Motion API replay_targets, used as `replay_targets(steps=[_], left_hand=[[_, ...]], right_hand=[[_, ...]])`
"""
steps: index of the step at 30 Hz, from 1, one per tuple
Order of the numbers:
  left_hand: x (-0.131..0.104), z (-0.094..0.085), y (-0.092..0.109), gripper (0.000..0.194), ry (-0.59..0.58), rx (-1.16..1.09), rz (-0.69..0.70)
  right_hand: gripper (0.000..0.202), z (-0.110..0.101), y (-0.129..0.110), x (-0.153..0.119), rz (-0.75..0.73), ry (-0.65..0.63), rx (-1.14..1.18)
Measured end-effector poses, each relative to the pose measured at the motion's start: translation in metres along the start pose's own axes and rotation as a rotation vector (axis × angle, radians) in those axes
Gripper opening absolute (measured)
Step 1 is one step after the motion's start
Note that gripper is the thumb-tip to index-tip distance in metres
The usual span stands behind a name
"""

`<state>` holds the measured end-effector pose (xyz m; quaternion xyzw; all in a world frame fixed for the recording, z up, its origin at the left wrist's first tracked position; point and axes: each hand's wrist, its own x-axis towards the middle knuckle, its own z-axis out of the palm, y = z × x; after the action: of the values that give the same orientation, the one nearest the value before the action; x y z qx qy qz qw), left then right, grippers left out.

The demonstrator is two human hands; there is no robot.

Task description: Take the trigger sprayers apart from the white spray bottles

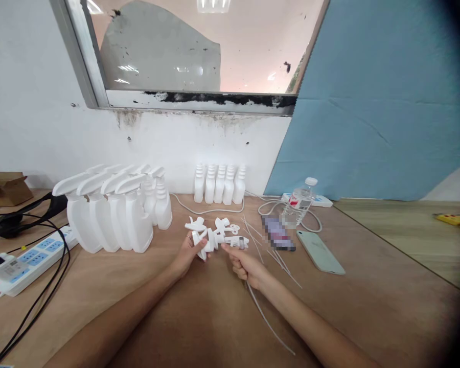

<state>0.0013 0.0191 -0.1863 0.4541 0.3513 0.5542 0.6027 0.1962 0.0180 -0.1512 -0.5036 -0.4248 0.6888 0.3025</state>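
White spray head point(210, 242) in left hand point(186, 257)

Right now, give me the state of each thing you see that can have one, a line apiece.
Left hand: closed on a white spray head
Right hand: closed on a thin tube
Small bottles by the wall: standing, no spray heads on
Big white bottles: standing close together
Water bottle: standing, capped
Cardboard box: flaps open
Green phone: lying flat
Left power strip: plug in

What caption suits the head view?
Left hand grips a white plastic sprayer head; right hand holds a thin pale plastic tube.
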Motion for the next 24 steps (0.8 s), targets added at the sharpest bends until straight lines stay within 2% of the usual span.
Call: replay_targets(steps=[2, 4, 6, 10, 13, 14, 15, 17, 21, 24], left_hand=[[0.002, -0.004, 0.004, 0.045, 0.003, -0.094, -0.019], [0.005, -0.008, 0.005, 0.040, -0.006, -0.164, -0.036], [0.009, -0.011, 0.004, 0.036, -0.015, -0.212, -0.044], [0.016, -0.009, 0.005, 0.031, -0.024, -0.275, -0.057], [0.019, -0.007, 0.011, 0.031, 0.010, -0.298, -0.069], [0.021, -0.006, 0.012, 0.032, 0.022, -0.298, -0.072], [0.023, -0.006, 0.012, 0.033, 0.030, -0.291, -0.076], [0.028, -0.006, 0.011, 0.036, 0.040, -0.269, -0.086], [0.036, -0.009, 0.006, 0.040, 0.047, -0.225, -0.103], [0.034, -0.010, 0.004, 0.042, 0.056, -0.194, -0.101]], right_hand=[[0.053, -0.020, -0.011, 0.002, -0.065, -0.013, -0.016], [0.050, -0.041, -0.023, 0.008, -0.169, 0.048, -0.079], [0.048, -0.059, -0.034, 0.018, -0.315, 0.210, -0.214], [0.047, -0.083, -0.045, 0.035, -0.465, 0.466, -0.280], [0.054, -0.088, -0.044, 0.032, -0.731, 0.792, -0.447], [0.053, -0.086, -0.042, 0.028, -0.791, 0.861, -0.494], [0.052, -0.081, -0.039, 0.023, -0.815, 0.877, -0.510], [0.047, -0.063, -0.031, 0.014, -0.769, 0.741, -0.424], [0.039, -0.010, -0.007, 0.003, -0.660, 0.232, -0.115], [0.026, 0.020, 0.010, -0.003, -0.715, 0.004, -0.190]])
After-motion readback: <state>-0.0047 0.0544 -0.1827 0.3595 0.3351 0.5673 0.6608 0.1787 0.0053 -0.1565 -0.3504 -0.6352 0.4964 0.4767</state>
